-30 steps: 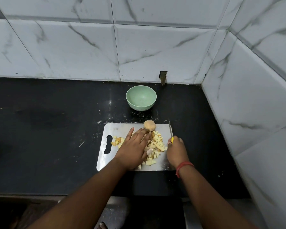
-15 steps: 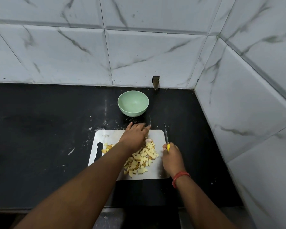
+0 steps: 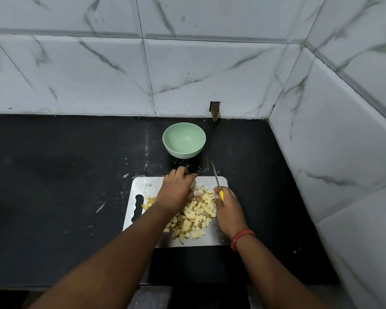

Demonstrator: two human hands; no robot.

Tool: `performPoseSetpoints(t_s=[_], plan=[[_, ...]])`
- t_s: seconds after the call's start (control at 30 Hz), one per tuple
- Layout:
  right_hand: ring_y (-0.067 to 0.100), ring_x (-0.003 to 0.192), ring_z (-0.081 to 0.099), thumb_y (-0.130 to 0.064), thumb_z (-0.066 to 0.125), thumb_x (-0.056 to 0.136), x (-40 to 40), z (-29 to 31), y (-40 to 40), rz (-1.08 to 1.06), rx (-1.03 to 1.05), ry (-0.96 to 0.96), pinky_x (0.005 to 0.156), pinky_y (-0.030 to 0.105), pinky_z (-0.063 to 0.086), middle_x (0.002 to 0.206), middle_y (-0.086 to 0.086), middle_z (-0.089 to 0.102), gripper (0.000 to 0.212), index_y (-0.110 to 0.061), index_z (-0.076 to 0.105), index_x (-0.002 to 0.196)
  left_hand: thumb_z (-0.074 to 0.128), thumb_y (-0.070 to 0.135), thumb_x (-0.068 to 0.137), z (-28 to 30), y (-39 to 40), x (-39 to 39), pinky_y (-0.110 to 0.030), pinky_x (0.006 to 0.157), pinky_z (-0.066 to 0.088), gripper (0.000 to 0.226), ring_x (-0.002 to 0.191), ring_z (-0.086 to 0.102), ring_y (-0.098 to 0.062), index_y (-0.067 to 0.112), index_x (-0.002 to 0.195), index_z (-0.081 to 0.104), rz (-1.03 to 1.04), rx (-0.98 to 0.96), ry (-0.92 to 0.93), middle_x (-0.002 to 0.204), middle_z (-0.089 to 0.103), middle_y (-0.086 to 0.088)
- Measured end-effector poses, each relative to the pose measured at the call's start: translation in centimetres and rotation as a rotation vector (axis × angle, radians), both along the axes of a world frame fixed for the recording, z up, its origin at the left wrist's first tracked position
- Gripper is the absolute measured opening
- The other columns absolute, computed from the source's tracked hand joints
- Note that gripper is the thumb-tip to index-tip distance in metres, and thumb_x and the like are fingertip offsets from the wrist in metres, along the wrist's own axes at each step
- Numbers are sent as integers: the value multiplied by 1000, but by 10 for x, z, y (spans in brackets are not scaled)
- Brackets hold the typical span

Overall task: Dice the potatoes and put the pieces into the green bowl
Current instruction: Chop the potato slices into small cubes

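A steel cutting board (image 3: 221, 182) lies on the black counter, with a heap of diced potato pieces (image 3: 194, 216) across its middle and a few more pieces (image 3: 149, 201) near its handle slot. My left hand (image 3: 176, 190) curls over a whole potato (image 3: 193, 185) at the board's far edge, hiding most of it. My right hand (image 3: 228, 210) grips a yellow-handled knife (image 3: 216, 179) whose blade points away from me, to the right of the heap. The green bowl (image 3: 184, 140) stands empty just beyond the board.
The black counter (image 3: 65, 175) stretches left of the board, with white specks and scraps (image 3: 100, 207) on it. Marble-tiled walls close the back and the right side (image 3: 343, 152). A small notch (image 3: 214, 110) sits in the back wall behind the bowl.
My left hand left the diced heap and reached to the board's far edge, closing over the whole potato. The knife hand stayed at the right of the heap.
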State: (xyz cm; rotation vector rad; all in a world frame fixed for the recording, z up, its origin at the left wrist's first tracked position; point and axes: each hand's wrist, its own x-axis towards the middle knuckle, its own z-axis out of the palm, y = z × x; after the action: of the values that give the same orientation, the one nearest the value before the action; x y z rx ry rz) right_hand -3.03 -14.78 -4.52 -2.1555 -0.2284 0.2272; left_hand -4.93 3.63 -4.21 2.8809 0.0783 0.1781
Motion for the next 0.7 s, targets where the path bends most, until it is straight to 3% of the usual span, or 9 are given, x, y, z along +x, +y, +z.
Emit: performPoseSetpoints(t_s=[0.17, 0.37, 0.57, 0.7], plan=[[12, 132, 43, -12, 43, 101, 8, -13, 21, 114, -87, -69, 111, 29, 36, 143, -4, 48, 39, -15, 48, 140, 67, 26, 92, -3, 22, -30, -41, 99, 41, 58, 116, 48, -26, 24, 147, 50, 75, -34, -53, 130, 48, -7], [12, 144, 27, -15, 40, 103, 1, -18, 49, 195, -188, -66, 118, 30, 26, 154, -5, 36, 43, -18, 42, 145, 70, 28, 90, -7, 55, -62, -45, 100, 43, 55, 114, 51, -28, 22, 142, 55, 197, -121, -81, 126, 49, -7], [12, 141, 32, -18, 42, 103, -4, -17, 71, 252, -176, -63, 116, 30, 29, 152, -4, 39, 42, -19, 44, 144, 67, 28, 95, -7, 69, -80, -41, 103, 42, 54, 117, 48, -22, 22, 146, 51, 255, -215, -53, 130, 48, -3], [11, 133, 44, -21, 43, 103, -1, -10, 64, 177, -54, -28, 113, 33, 36, 144, -7, 48, 39, -20, 48, 142, 58, 22, 98, -6, 75, -89, -36, 105, 41, 49, 121, 47, -20, 19, 147, 51, 339, -378, -90, 131, 49, 0]])
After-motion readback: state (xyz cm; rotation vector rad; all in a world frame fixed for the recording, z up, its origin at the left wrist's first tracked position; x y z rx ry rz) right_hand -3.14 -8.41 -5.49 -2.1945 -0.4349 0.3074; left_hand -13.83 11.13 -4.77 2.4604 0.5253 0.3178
